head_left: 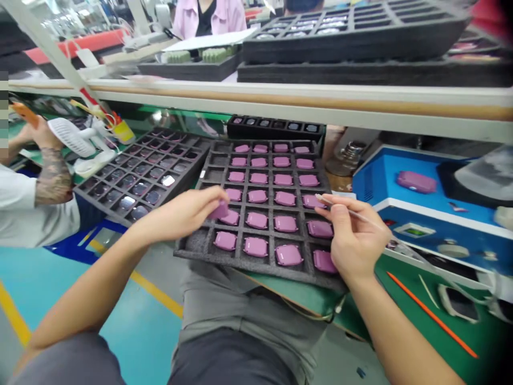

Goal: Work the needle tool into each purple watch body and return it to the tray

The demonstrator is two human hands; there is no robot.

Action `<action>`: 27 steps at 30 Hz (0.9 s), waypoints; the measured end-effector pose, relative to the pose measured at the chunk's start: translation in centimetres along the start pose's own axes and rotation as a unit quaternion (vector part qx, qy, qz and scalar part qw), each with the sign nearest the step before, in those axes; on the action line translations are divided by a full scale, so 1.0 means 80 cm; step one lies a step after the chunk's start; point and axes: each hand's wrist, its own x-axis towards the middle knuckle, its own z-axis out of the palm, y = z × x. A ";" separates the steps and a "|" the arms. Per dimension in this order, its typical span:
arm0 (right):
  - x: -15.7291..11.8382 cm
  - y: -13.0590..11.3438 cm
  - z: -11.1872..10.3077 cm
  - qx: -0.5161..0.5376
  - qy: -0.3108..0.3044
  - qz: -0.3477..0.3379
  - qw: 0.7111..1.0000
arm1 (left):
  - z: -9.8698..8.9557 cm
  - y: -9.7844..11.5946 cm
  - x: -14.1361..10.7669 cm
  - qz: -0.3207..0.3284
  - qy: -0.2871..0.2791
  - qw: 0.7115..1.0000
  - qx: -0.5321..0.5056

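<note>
A black foam tray (188, 247) with square pockets lies in front of me, and several purple watch cases (256, 220) sit in its pockets. My left hand (192, 211) is over the tray's left side, its fingers closed on a purple watch case (219, 209) that is partly hidden. At the tray's right side my right hand (356, 235) pinches a thin clear tube (366, 218). The tube's pale tip points left, over a case in the rightmost column. Some pockets in the left column hold no case.
Left of it, a second foam tray (176, 191) carries dark, shiny watch faces. A blue machine (374, 184) with a purple case on top stands right; an orange stick (433, 314) lies before it. A shelf (280, 101) crosses above. Another person's tattooed forearm (54, 174) is at left, near a white fan (66, 136).
</note>
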 end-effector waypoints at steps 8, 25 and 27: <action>0.007 0.013 -0.003 0.035 0.000 0.065 0.997 | 0.087 -0.048 -0.108 -0.049 0.135 0.988 0.051; -0.020 -0.020 -0.023 -0.080 0.147 0.141 0.976 | 0.019 -0.194 -0.107 -0.075 0.264 0.952 0.134; -0.010 -0.024 -0.010 -0.074 0.142 0.118 0.980 | -0.017 -0.221 -0.090 -0.081 0.224 0.958 0.162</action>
